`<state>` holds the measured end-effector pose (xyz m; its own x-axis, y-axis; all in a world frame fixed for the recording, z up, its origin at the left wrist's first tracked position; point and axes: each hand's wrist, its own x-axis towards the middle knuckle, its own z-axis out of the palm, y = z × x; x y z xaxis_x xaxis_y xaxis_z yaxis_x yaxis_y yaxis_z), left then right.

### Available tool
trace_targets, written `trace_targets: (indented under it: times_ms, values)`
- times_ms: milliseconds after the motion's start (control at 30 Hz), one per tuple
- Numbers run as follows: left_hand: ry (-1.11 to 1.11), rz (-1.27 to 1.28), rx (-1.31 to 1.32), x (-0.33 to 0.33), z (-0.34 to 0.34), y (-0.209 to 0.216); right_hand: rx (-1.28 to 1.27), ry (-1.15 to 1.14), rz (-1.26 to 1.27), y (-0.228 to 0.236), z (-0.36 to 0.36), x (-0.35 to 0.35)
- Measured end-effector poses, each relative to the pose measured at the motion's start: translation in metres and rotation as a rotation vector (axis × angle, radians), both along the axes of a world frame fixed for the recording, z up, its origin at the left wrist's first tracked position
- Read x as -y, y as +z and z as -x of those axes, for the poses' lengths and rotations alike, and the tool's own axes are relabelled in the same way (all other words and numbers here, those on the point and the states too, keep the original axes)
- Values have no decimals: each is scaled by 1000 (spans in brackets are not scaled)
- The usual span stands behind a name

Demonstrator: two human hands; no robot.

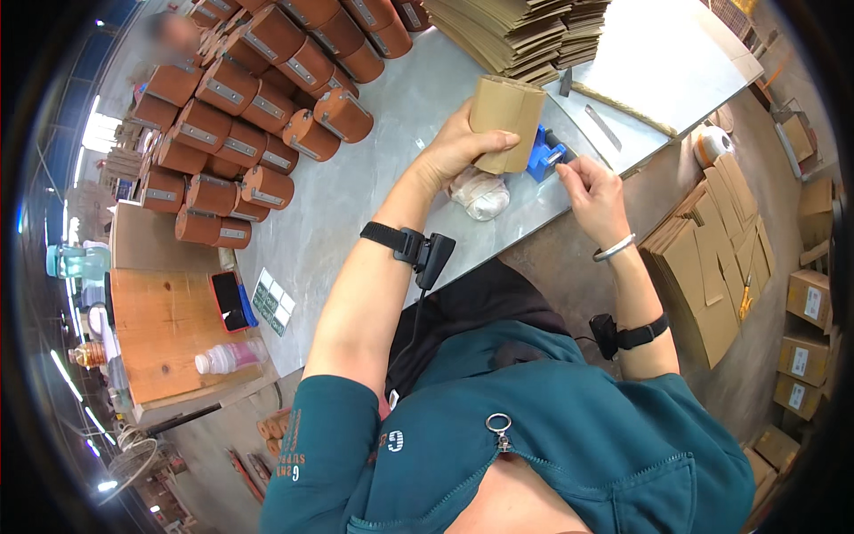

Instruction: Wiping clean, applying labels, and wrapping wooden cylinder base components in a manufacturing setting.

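My left hand [463, 147] is wrapped round an upright brown cardboard sleeve [511, 111], its thumb pressed across the front. To the right of the sleeve stands a blue tape dispenser [539, 160], partly hidden behind it. My right hand [591, 194] is closed in a pinch at the dispenser's right end. Whatever lies between those fingertips is too small to make out. Just below the sleeve, a white plastic-wrapped bundle [482, 194] rests on the grey table [391, 133] near its front edge.
Orange-brown cylinders with metal strips [249, 107] are piled at the far left. Flat cardboard sheets [516, 36] are stacked at the back, beside a hammer [623, 109] and a metal ruler [603, 126]. A phone [231, 301] and bottle [229, 358] lie left; folded cardboard [703, 267] stands right.
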<state>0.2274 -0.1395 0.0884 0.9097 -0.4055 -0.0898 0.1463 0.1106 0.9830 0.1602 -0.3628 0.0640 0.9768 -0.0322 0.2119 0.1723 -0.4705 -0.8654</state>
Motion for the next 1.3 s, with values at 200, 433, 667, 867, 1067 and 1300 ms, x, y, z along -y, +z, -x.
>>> trace_targets:
  times_ms: [200, 433, 667, 867, 1067, 1300]
  values:
    - [22, -49, 111, 2, 18, 6, 185, 259, -83, 61, 2, -23]
    - [142, -164, 189, -2, 38, 14, 262, 333, 100, 67, -6, -42]
    - [124, -187, 44, -15, 60, 14, 175, 258, 129, 66, 1, -47]
    - [113, 75, 46, -27, 93, 15, -49, 146, 290, 66, 8, -51]
    - [232, 398, -97, -34, 138, 24, -95, 378, -156, 69, 26, -78]
    - [233, 433, -11, -74, 169, 28, -90, 662, -376, 91, 51, -111]
